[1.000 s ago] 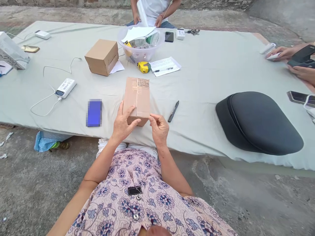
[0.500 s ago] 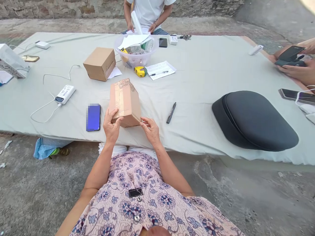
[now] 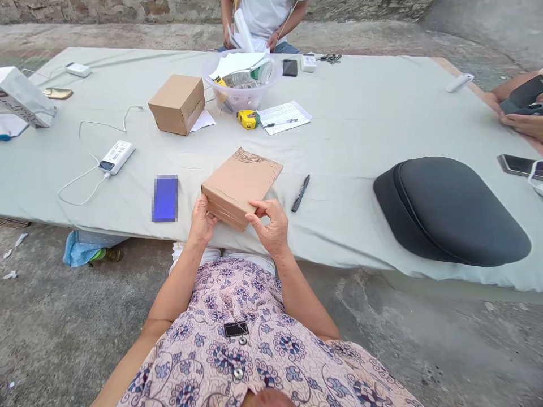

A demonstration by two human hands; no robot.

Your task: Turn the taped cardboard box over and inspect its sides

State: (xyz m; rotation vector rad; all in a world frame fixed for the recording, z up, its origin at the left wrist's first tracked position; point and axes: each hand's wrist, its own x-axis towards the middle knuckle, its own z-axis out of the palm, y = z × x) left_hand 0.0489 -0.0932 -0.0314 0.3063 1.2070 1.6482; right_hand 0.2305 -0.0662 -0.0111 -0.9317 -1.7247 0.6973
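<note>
Between my two hands, near the table's front edge, is a small brown cardboard box [image 3: 241,183], tilted, with dark curved scribbles at the far end of its upper face. My left hand [image 3: 202,221] grips the box's left corner, its fingers partly hidden beneath. Thumb and fingers of my right hand [image 3: 270,225] pinch the near right corner. A black marker pen [image 3: 301,193] lies to the right of that hand. Left of the box is a phone [image 3: 165,198] with a blurred blue screen.
A second cardboard box [image 3: 177,104] stands behind, beside a clear plastic basin [image 3: 241,99]. A yellow tape measure [image 3: 248,119] and a paper sheet [image 3: 285,117] lie nearby. At right sits a black case [image 3: 452,209]; at left, a power bank [image 3: 116,157]. Other people sit across and at right.
The box has been turned in my hands: its taped side now faces down toward me and a plain broad face points up. My right hand has shifted over the near right corner.
</note>
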